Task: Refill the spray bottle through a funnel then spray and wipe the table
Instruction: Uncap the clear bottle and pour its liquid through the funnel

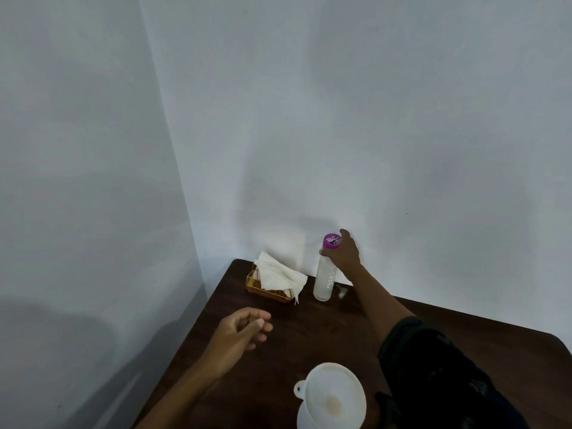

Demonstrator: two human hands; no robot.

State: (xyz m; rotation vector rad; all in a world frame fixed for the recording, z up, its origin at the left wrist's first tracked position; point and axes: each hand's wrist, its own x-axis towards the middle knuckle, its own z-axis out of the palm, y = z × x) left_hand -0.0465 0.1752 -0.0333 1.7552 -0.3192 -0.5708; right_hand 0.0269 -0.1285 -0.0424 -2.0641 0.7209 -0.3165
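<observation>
The small gold wire basket [268, 293] at the far left corner of the counter [309, 335] holds a loose bunch of white tissues [278, 275]. They stick up above its rim, and one corner hangs over the front. Close to me, at the near edge, is the white funnel [332, 394], mouth up. Its bowl has nothing in it except a faint yellowish mark at the bottom, and a small tab with a hole juts from its left rim. It rests on something white that is cut off by the frame edge, and I cannot tell what that is.

The bottle [323, 281] stands upright at the back of the counter, near the wall and just right of the basket. It is tall, slim and frosted, with pale lettering running up its side and a purple cap [330, 241]. I cannot tell how full it is.

My right hand [345, 252] is on the top of the bottle, with fingers curled around the neck and cap. My left hand [240, 332] hovers over the counter's left side, fingers loosely bent, holding nothing and touching nothing.
</observation>
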